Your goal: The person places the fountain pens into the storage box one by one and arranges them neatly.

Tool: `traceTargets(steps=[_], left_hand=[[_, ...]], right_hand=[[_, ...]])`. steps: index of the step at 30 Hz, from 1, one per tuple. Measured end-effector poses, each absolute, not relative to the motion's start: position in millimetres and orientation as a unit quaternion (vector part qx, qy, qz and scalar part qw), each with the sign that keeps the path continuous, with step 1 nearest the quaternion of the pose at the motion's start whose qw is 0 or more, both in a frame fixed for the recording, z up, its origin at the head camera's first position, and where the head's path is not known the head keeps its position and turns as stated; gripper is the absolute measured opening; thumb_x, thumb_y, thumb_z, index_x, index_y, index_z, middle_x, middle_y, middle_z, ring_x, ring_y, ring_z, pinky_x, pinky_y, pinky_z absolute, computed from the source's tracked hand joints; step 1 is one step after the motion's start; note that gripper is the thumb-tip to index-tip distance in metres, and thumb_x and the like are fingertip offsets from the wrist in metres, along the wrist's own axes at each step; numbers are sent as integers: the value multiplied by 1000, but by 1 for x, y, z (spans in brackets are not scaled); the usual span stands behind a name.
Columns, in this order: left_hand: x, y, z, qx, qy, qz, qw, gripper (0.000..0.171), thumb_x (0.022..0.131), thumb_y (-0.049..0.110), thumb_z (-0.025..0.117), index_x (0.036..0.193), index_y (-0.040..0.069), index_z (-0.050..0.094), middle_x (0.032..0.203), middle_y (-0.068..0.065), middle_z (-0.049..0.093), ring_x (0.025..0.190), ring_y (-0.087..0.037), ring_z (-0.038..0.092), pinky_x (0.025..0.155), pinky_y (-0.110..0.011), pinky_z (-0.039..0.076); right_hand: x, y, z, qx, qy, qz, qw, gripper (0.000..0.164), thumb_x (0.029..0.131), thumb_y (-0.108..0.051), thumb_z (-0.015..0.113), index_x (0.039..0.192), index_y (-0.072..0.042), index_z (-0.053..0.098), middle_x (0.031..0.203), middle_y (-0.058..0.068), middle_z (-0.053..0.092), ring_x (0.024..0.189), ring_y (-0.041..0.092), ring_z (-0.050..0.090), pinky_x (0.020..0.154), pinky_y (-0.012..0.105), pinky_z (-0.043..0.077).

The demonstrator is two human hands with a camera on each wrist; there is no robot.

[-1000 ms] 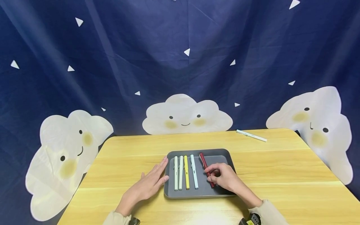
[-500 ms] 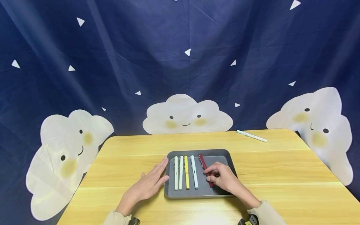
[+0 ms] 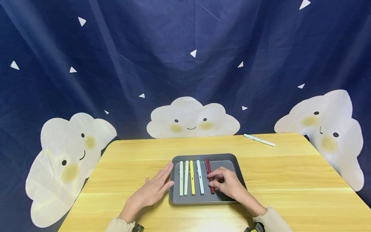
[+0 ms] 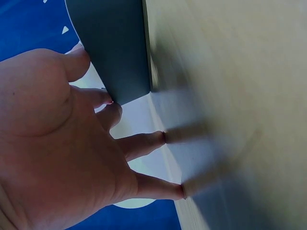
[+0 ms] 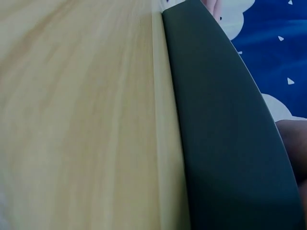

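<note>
A dark grey tray rests on the wooden table. Inside it my right hand pinches a dark red pen between thumb and fingers; the pen lies almost parallel to the others. To its left are a pale blue pen, a yellow pen and two pale green pens, the outer one nearest the tray's left wall. My left hand has its fingers extended against that left side. In the left wrist view, thumb and fingertips meet the tray wall and the table. The tray's side hides most of the right hand in the right wrist view.
A white pen lies slantwise at the table's back right edge. Behind the wooden table hangs a dark blue curtain with white clouds and triangles.
The right hand has moved slightly left with the dark red pen, which has turned from a slant to nearly straight. The left hand stays at the tray's side.
</note>
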State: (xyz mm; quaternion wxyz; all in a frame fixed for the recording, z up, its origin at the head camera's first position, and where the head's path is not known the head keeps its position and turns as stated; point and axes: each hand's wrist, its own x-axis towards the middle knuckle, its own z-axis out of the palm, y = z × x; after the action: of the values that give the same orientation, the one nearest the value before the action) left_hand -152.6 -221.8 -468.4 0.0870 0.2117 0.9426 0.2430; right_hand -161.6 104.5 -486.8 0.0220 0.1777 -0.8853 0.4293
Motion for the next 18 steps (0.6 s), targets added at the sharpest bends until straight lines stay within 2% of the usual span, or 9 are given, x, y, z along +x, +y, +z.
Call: traceTargets(steps=[9, 18], left_hand=[[-152, -223, -468, 211, 944, 241, 84, 67, 110, 44, 41, 167, 23, 12, 172, 3, 7, 153, -40, 21, 102, -86, 13], [-152, -222, -468, 211, 943, 243, 85, 67, 110, 44, 41, 167, 23, 12, 171, 5, 6, 153, -40, 21, 103, -86, 13]], right_hand=[[-162, 104, -485, 170, -852, 496, -13, 22, 87, -3, 81, 109, -6, 78, 108, 12, 63, 70, 11, 68, 59, 25, 58], [-162, 110, -481, 165, -834, 526, -38, 19, 91, -4, 77, 110, -2, 75, 111, 17, 64, 66, 17, 72, 54, 31, 58]])
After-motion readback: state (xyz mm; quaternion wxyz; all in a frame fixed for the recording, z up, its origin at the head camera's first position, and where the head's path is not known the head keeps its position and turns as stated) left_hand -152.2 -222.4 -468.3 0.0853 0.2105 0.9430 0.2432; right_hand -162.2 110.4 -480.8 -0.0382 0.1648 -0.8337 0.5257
